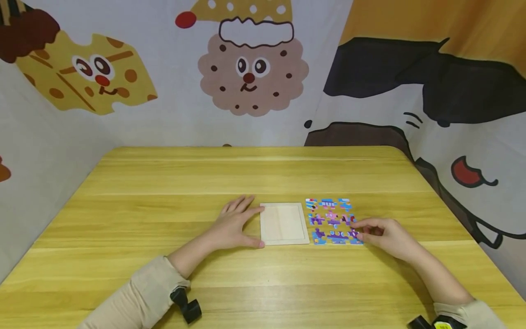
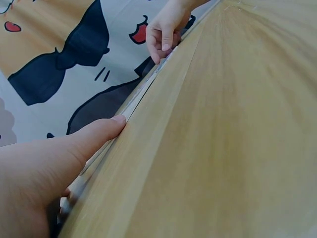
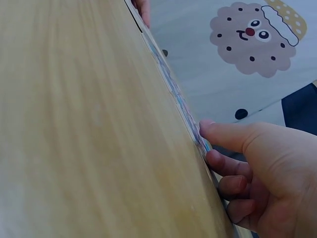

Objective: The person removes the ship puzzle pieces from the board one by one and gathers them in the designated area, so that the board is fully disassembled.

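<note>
Thumb and index finger of my left hand (image 1: 235, 227) are spread apart and touch the left edge of a square, pale wooden puzzle tray (image 1: 283, 224), with no pieces in it. To the tray's right lie several colourful jigsaw pieces (image 1: 328, 217) in loose rows, blue, purple and pink. At their right side, the thumb and index fingertips of my right hand (image 1: 386, 235) rest at the edge pieces, a small gap between them. In the right wrist view the other fingers of this right hand (image 3: 267, 173) are loosely curled. Both wrist views show the pieces only edge-on.
The tray and pieces lie on a wood-grain table (image 1: 263, 283). Behind it hangs a curtain (image 1: 164, 128) with cartoon figures. Black straps (image 1: 186, 307) with devices are on the wrists, below beige sleeves (image 1: 139, 292).
</note>
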Motion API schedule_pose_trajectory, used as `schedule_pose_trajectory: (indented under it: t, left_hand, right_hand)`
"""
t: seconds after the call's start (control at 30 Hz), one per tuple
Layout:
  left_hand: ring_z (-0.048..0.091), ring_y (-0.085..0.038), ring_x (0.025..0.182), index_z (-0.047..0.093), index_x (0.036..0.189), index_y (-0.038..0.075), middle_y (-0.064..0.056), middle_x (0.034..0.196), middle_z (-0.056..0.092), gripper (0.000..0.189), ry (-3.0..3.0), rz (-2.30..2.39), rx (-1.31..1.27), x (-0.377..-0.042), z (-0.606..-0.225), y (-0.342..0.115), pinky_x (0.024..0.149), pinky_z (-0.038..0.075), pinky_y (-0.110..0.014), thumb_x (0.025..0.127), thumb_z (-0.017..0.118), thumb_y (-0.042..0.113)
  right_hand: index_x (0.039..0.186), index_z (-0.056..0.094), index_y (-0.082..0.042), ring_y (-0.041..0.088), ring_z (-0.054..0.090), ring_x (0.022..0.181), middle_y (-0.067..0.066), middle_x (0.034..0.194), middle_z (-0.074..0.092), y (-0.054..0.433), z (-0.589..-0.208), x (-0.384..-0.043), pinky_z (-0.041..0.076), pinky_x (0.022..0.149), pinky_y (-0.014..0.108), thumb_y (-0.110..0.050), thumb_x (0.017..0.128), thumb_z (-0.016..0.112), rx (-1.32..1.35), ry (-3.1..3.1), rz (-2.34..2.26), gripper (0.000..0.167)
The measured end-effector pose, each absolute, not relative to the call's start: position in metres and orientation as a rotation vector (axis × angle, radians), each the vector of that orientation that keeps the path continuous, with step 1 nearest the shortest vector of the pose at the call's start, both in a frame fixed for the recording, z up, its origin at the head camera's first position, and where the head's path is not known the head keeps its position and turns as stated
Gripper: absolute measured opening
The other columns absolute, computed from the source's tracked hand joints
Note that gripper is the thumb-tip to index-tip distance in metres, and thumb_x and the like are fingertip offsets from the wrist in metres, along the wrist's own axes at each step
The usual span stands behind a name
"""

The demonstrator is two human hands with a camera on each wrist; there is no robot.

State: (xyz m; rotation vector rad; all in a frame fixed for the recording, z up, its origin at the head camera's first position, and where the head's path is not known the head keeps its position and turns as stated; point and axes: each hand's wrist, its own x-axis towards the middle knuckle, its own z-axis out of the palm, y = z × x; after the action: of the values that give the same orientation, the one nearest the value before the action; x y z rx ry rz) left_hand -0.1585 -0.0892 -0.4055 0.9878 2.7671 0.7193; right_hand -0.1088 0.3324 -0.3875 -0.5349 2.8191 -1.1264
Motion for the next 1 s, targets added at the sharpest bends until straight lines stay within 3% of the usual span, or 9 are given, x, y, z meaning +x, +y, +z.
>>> schedule_pose_trajectory:
  t: [0.33,0.57,0.83,1.0]
  left_hand:
    - [0.003,-0.033,0.143,0.035,0.150,0.023,-0.010,0.159,0.010,0.095,2.763,0.713,0.970,-0.158,-0.405,-0.088,0.110,0.004,-0.058,0.073,0.065,0.071]
    - [0.004,-0.034,0.143,0.035,0.150,0.023,-0.011,0.159,0.011,0.095,2.767,0.721,0.963,-0.156,-0.406,-0.088,0.109,0.004,-0.058,0.073,0.066,0.070]
    - [0.002,-0.033,0.144,0.034,0.150,0.022,-0.011,0.159,0.010,0.097,2.759,0.740,0.977,-0.158,-0.404,-0.086,0.109,0.003,-0.059,0.073,0.065,0.071]
    - [0.005,-0.033,0.143,0.036,0.150,0.019,-0.011,0.158,0.015,0.092,2.713,0.857,0.980,-0.162,-0.405,-0.087,0.109,0.002,-0.059,0.076,0.069,0.063]
  right_hand:
    - [0.111,0.071,-0.010,0.011,0.050,0.069,0.000,0.090,0.064,0.334,-0.389,-0.109,0.044,0.053,0.025,-0.013,0.090,0.067,-0.514,2.798,-1.171,0.022]
    - [0.113,0.070,-0.008,0.010,0.053,0.068,0.008,0.105,0.068,0.334,-0.390,-0.111,0.045,0.054,0.026,-0.010,0.092,0.065,-0.533,2.755,-1.221,0.022]
    - [0.114,0.069,-0.007,0.013,0.061,0.083,0.010,0.110,0.068,0.341,-0.391,-0.113,0.050,0.062,0.028,-0.014,0.095,0.062,-0.517,2.740,-1.257,0.022]
    - [0.113,0.069,-0.004,0.011,0.054,0.066,0.008,0.097,0.068,0.343,-0.383,-0.113,0.045,0.053,0.027,-0.014,0.095,0.062,-0.459,2.821,-1.228,0.022]
